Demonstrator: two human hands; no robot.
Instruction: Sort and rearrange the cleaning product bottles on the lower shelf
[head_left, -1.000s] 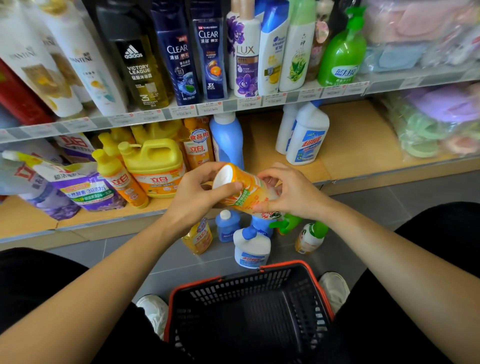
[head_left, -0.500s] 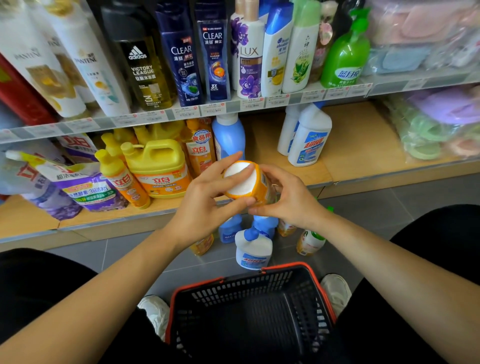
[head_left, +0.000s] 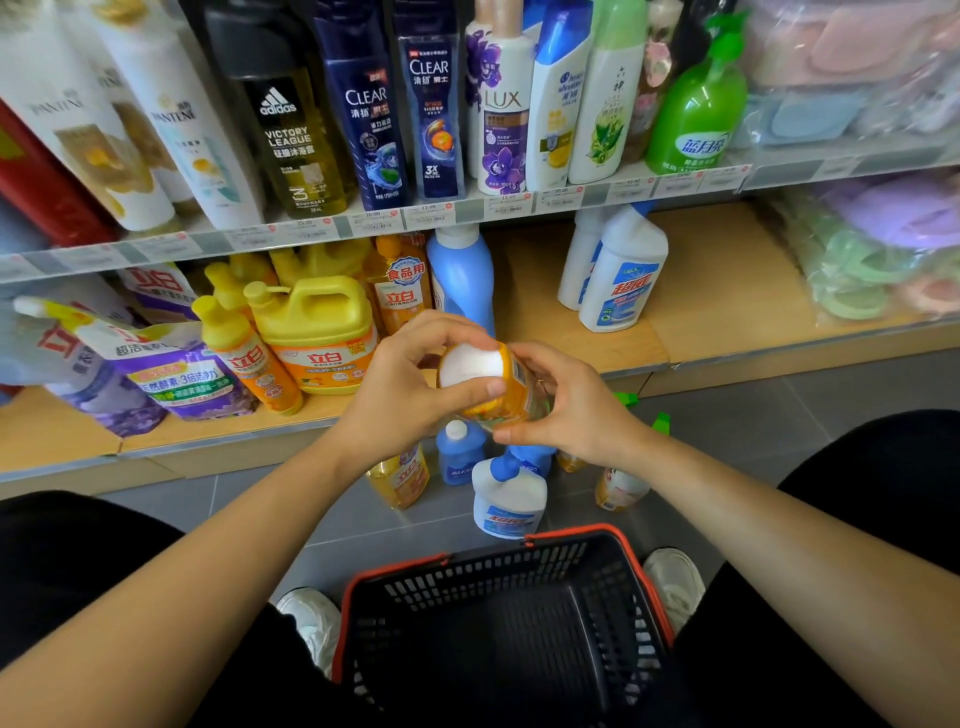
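head view: left hand (head_left: 400, 395), right hand (head_left: 576, 410), fingers (head_left: 483, 387) curled round orange bottle (head_left: 511, 395); seemingly tiled floor (head_left: 727, 415)

The light is bright and even, and it seems to come from above. The green bottle (head_left: 696, 104) has white shiny spots on it. Under the upper shelf (head_left: 467, 210) it is darker, and a soft shadow lies at the back of the lower shelf (head_left: 717, 291). The white bottom of the orange bottle (head_left: 498, 400) looks very bright, almost with no detail. The left hand (head_left: 400, 395) and the right hand (head_left: 571, 410) around it look a bit soft. At the sides the picture bends. The tall white bottles (head_left: 192, 130) on the left lean, and the shelf edge curves. The pouches (head_left: 171, 374) at the left and the plastic bags (head_left: 883, 249) at the right are blurry.
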